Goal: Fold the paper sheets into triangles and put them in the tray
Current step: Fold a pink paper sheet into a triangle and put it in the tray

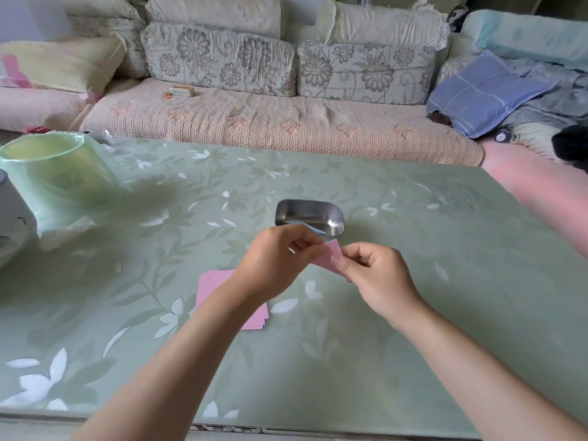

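Note:
Both hands hold one pink paper sheet [329, 255] in the air over the table, just in front of the metal tray [337, 209]. My left hand [276, 259] pinches its left side and my right hand [377, 275] pinches its right side; most of the sheet is hidden by the fingers. Inside the tray lies a folded blue-and-white paper [313, 228]. A stack of pink sheets [210, 289] lies flat on the table under my left forearm, partly covered by it.
A green bin with a plastic liner [54, 173] stands at the table's left, beside a white appliance [12, 218]. Behind the green floral table [413, 281] runs a sofa with cushions [286, 122]; a blue cloth [480, 90] lies on its right part.

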Available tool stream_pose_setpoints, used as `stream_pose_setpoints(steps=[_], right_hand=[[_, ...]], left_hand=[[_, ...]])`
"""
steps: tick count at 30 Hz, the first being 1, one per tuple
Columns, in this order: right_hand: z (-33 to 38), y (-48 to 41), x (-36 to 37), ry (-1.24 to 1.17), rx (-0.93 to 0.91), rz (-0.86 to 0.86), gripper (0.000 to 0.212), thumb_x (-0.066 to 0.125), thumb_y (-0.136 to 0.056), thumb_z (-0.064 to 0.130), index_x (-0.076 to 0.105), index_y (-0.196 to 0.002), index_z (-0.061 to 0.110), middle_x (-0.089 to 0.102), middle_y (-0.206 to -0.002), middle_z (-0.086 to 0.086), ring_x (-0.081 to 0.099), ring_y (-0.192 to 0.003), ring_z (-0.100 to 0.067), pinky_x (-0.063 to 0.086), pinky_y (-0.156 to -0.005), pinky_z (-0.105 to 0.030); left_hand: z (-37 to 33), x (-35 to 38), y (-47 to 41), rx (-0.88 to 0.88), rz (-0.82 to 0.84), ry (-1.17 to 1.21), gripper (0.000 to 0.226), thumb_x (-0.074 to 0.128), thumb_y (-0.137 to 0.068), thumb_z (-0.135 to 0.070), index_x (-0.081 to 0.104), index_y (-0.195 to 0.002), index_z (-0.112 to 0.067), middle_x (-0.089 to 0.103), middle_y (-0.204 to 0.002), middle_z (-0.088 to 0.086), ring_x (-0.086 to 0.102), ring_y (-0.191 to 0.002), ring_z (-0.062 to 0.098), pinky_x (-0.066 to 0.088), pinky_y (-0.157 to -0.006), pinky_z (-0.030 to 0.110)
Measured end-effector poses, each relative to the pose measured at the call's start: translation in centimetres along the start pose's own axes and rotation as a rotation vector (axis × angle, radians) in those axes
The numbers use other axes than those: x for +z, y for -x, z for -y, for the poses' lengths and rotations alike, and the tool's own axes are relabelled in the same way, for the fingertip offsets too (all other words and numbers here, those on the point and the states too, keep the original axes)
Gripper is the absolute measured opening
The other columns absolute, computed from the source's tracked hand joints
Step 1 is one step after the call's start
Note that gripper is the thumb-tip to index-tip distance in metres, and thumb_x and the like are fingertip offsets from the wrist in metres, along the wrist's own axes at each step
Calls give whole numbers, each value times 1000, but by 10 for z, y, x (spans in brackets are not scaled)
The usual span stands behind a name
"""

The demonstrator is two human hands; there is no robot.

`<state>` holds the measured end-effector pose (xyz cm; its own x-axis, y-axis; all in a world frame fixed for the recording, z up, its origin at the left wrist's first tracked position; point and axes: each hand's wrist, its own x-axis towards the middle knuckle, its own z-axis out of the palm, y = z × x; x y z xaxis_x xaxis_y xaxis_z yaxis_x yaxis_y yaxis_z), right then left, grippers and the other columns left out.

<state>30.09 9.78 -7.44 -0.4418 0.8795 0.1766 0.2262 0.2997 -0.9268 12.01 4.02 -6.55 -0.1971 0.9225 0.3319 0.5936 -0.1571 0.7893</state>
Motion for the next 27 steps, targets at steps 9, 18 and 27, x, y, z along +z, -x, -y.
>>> stream_pose_setpoints(steps=[9,18,27], right_hand=[[10,-84,8,322,-17,-27,21,62,-95,22,71,-81,35,71,-76,18,61,-68,2,46,-65,-17],[13,-162,43,933,139,327,20,76,-84,30,75,-86,10,63,-63,-6,53,-48,-15,40,-38,-13],[11,-167,64,1107,227,488,23,70,-87,27,65,-96,8,65,-91,-11,63,-80,-29,53,-71,-33]], left_hand=[[35,-23,-32,-128,-155,-73,15,67,-88,-23,64,-78,-34,65,-72,-16,57,-69,-5,41,-56,9],[64,-27,-43,-300,-268,64,20,69,-86,-30,61,-68,-24,46,-45,-19,42,-47,2,33,-45,13],[70,-30,-47,-384,-279,89,16,67,-84,-25,63,-69,-22,46,-47,-15,43,-44,1,32,-42,12]])
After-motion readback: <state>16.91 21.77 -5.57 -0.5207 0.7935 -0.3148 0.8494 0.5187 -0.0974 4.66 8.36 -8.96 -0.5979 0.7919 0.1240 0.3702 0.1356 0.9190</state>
